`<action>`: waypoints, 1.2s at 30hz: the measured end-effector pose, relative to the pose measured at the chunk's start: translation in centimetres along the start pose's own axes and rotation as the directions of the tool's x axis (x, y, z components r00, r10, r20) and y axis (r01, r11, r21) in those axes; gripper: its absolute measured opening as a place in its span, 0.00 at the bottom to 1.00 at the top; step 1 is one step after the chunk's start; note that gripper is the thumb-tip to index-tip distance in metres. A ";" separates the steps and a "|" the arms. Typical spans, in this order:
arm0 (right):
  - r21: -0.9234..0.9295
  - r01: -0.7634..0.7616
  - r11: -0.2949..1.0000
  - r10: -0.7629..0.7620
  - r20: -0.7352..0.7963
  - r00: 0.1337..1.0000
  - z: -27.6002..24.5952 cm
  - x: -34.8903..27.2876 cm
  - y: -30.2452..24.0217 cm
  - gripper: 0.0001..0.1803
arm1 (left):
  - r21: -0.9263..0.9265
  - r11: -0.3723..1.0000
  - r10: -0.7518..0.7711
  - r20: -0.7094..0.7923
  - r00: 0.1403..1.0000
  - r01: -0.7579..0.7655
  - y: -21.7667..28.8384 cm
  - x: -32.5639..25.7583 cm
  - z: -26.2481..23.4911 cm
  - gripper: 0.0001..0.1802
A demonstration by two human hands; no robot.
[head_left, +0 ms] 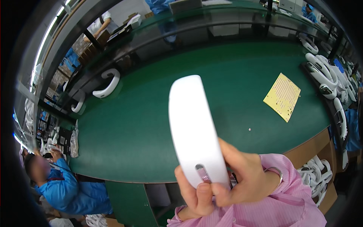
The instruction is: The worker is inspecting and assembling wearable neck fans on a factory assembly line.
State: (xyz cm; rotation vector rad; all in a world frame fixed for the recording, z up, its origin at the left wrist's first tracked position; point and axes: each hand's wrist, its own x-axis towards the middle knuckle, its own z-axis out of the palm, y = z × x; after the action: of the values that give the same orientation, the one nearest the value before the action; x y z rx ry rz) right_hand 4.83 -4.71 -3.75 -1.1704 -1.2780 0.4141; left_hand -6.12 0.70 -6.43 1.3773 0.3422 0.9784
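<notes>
A glossy white curved device, which looks like a neck massager (193,117), is held up over the green table, its long smooth side facing me. Near its lower end is an oval slot (202,173) with a small pinkish, shiny inside. My left hand (194,195) grips the lower left edge, its thumb just below the slot. On the lower right, my right hand (245,176) is closed around the same end, with its thumb close to the left thumb. The underside of the device and some of my fingers are hidden.
A yellow printed sheet (283,97) lies on the green table (143,125). C-shaped white devices stand at the left (109,85). More crowd a dark rack (321,94) and a cardboard box (327,193) at right. A person in blue (68,189) works at lower left.
</notes>
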 end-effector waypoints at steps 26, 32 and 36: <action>0.583 -0.251 0.772 0.374 -0.097 0.922 -4.5 -1.3 1.7 0.42 | 0.226 0.974 -0.079 0.399 0.913 -0.014 0.0 3.0 3.5 0.39; 0.955 0.037 0.294 0.079 -0.062 0.995 -7.1 -2.3 1.4 0.45 | -0.082 0.891 -0.319 0.586 0.745 0.446 1.5 1.5 3.9 0.52; 0.874 0.474 0.109 -0.068 -0.469 0.880 -7.7 -4.5 -1.7 0.28 | -0.175 0.725 -0.117 0.922 0.369 0.667 -4.0 0.1 6.2 0.37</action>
State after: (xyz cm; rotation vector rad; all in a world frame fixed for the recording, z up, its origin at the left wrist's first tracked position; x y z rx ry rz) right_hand 9.70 -12.37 -3.56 0.2200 -0.5896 0.6004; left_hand -0.06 -2.86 -8.70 0.9963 -0.3682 -0.1902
